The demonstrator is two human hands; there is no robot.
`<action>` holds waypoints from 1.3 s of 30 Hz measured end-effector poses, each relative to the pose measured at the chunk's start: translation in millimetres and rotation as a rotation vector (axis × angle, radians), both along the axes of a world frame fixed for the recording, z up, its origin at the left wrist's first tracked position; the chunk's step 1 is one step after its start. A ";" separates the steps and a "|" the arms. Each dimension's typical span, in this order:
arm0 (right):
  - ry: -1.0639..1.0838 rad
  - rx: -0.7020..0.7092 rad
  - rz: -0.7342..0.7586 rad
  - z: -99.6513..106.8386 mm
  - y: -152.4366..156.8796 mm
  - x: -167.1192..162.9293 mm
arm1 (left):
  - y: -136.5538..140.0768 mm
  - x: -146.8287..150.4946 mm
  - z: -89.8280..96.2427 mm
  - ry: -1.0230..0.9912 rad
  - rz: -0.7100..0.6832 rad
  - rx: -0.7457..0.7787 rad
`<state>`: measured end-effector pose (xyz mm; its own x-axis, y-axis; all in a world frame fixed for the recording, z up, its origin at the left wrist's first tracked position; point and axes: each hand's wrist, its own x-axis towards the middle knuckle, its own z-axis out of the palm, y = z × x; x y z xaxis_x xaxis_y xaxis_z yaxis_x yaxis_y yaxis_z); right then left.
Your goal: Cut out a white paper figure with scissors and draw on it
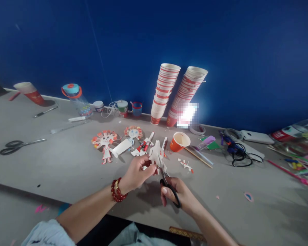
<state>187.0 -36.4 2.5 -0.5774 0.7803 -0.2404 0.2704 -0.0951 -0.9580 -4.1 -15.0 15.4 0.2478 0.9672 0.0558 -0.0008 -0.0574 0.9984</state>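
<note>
Between the thumb and fingers of my left hand [139, 172] is a white paper cutout [156, 152], held above the table. My right hand [178, 193] grips a pair of black-handled scissors [173, 196], whose blades meet the lower right edge of the paper. Behind the paper lie red and white markers [149, 140] among paper scraps. To the left rest a paper doll [106, 147] with an orange and white fringed head and a second doll head [133, 132] with a blue drawn face. An orange paper cup [179, 141] stands just beyond my right hand.
Two tall stacks of paper cups [165, 94] lean by the blue wall. Another pair of scissors [22, 146] and a clear bottle [78, 100] are at left. A blue glue gun [233, 147], a white phone-like object [256, 136] and bagged craft supplies [303, 150] occupy the right.
</note>
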 end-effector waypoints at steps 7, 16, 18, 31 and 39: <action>-0.078 -0.002 0.007 15.0 1.6 4.3 | 4.0 -3.2 -2.0 -0.023 -0.048 -0.041; -0.084 0.004 0.039 15.9 9.3 3.0 | 4.5 -1.7 -4.4 -0.094 -0.099 -0.136; -0.067 0.015 0.059 15.0 10.9 4.3 | 4.4 -2.0 -4.8 -0.107 -0.102 -0.157; -0.041 -0.023 0.069 11.5 13.9 8.1 | 5.4 -3.5 -7.0 -0.092 -0.102 -0.177; -0.071 -0.024 0.043 5.1 15.3 10.0 | 6.5 -4.0 -5.9 -0.085 -0.096 -0.195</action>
<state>197.0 -21.1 7.6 -0.5914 0.7484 -0.3002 0.3421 -0.1043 -0.9339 -8.1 -8.5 9.4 0.3420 0.9339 -0.1047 -0.0818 0.1406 0.9867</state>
